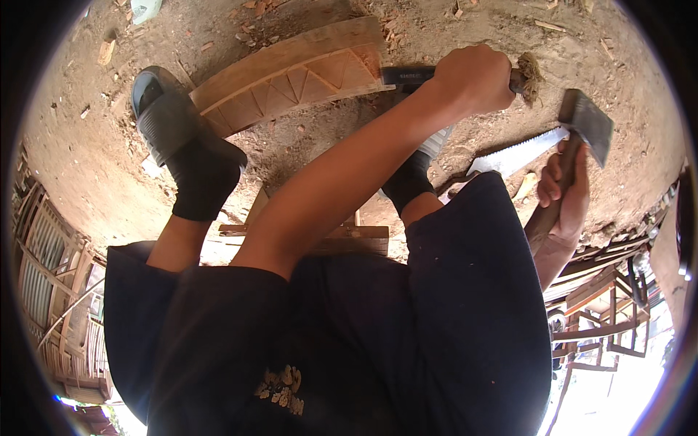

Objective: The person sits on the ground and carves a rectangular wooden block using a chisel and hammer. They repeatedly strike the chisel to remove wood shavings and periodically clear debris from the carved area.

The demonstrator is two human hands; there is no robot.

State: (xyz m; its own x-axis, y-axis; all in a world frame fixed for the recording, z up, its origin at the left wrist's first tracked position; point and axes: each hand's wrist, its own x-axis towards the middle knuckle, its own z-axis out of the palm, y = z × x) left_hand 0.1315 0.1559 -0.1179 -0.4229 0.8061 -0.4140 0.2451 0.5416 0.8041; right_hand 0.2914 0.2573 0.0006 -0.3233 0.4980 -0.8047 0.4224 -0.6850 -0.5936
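Observation:
My left hand [472, 76] is closed on a chisel with a dark blade [407, 75] and a handle frayed at its top [531, 76]. The blade's tip meets the right end of a wooden board [283, 83], which lies on the dirt with triangular lines across it. My right hand [567, 189] grips the wooden handle of a hammer, whose blocky dark metal head [585, 123] is raised to the right of my left hand. A handsaw [516, 149] lies on the ground below and left of the hammer head.
My sandalled feet [160, 116] rest on the dirt floor [80, 167], among scattered wood chips. Wooden pieces [356, 236] lie beneath me. A slatted structure [54, 269] stands at far left; stacked wood and frames [603, 320] are at lower right.

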